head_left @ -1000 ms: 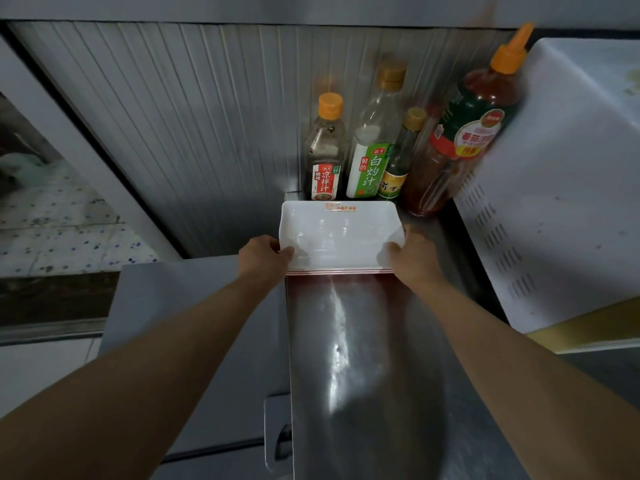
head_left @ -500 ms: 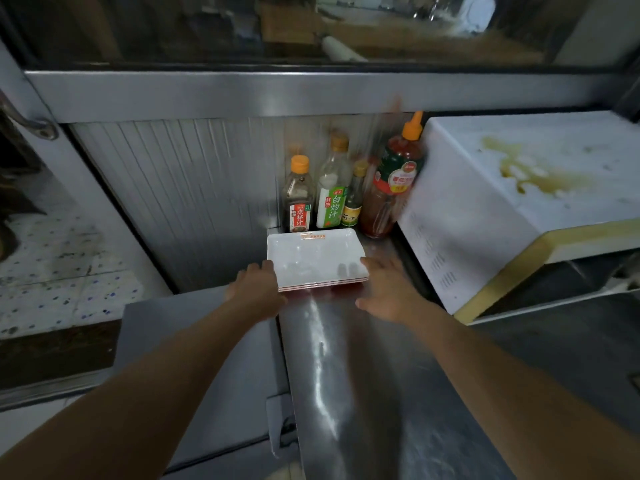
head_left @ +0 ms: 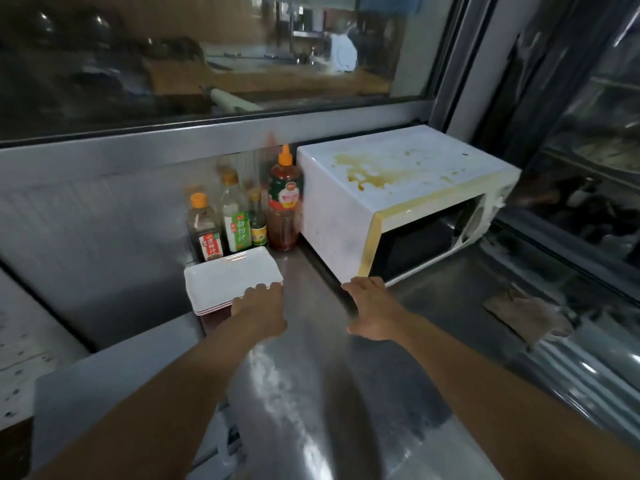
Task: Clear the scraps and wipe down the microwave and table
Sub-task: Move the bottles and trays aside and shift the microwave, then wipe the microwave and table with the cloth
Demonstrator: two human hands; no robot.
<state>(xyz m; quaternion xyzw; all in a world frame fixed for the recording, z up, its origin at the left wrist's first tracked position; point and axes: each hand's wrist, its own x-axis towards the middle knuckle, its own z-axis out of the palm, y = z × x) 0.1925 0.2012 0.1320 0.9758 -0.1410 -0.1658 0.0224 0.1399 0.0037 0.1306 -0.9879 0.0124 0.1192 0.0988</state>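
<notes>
A white microwave (head_left: 346, 216) stands at the back right of the steel table (head_left: 311, 393), with yellow-brown stains (head_left: 367, 171) spread over its top. A stack of white rectangular plates (head_left: 225, 278) lies at the table's back left corner. My left hand (head_left: 259, 310) rests its fingertips on the near edge of the stack. My right hand (head_left: 370, 306) hovers flat, fingers apart, just in front of the microwave's near left corner, holding nothing. A brownish cloth (head_left: 526, 317) lies on the table to the right.
Several sauce bottles (head_left: 239, 220) stand against the back wall between the plates and the microwave, the tallest with an orange nozzle (head_left: 284, 202). A window (head_left: 207, 57) runs above. A grey lower surface (head_left: 114, 386) adjoins the table's left edge.
The view has swung up and to the right, bringing the whole microwave and the cloth into sight. My right hand has left the plates and moved right toward the microwave. My left hand stays at the stack.
</notes>
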